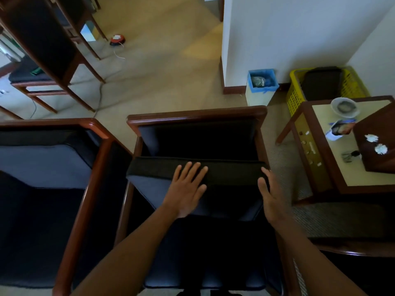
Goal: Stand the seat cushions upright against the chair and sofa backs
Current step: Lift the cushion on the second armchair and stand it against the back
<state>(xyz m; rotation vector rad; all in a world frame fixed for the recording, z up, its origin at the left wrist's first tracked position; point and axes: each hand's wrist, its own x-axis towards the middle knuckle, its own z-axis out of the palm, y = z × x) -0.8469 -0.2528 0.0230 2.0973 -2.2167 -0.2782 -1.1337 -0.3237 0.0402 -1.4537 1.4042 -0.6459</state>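
Observation:
A dark navy seat cushion [154, 184] stands tilted in the wooden armchair [196, 116] in front of me, its black top edge facing up and a gap between it and the chair back. My left hand [186, 189] lies flat, fingers spread, on the cushion's top edge and face. My right hand [269, 195] presses against the cushion's right end, fingers straight. To the left, another cushion [42, 165] leans upright in the neighbouring sofa [94, 127].
A side table [333, 159] with a bowl, keys and papers stands right of the chair. Behind are a blue-lined bin [259, 86] and a yellow basket [352, 86] against the white wall. Wooden chairs [42, 50] stand at far left on the beige carpet.

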